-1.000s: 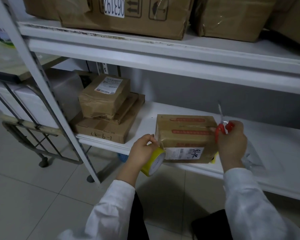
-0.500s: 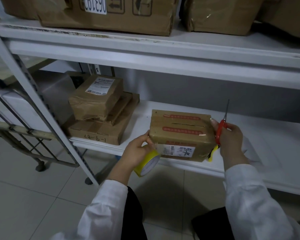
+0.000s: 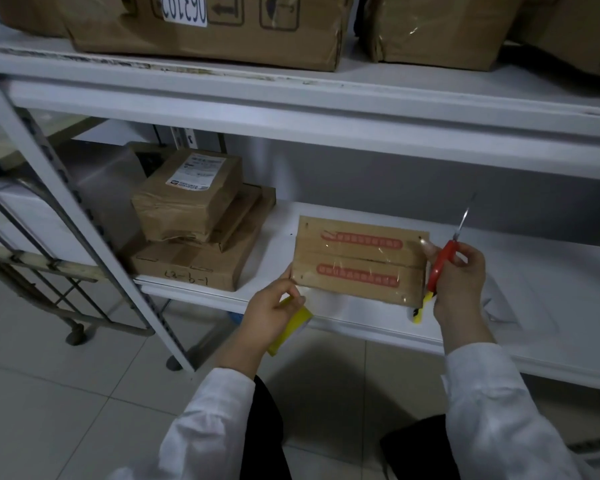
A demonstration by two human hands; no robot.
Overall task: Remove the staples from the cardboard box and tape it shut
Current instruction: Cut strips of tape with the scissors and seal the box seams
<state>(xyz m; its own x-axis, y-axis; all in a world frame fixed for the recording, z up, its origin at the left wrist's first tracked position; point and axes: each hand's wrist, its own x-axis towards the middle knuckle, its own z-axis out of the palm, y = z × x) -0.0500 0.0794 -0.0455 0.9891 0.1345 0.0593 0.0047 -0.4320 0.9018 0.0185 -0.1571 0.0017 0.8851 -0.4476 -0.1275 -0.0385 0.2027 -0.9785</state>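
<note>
Nearest: gripping yellow tape roll (image 3: 291,327) in left hand (image 3: 274,311), fingertips touching near left corner of cardboard box (image 3: 359,259). Clutching red-handled scissors (image 3: 445,259) in right hand (image 3: 461,277), blade up, against box's right end. Sits on lower shelf (image 3: 361,317), near front edge. Changed from a second ago: labelled front no longer showing, top face now toward camera, clear tape across seam. Suggests sealing largely done; staples too small to tell. Yellow tool (image 3: 419,311) just beside right corner. Farther left, stacked parcels (image 3: 194,216), well apart. Overhead, upper shelf (image 3: 326,98) with large cartons (image 3: 205,36), limiting headroom for scissors.
</note>
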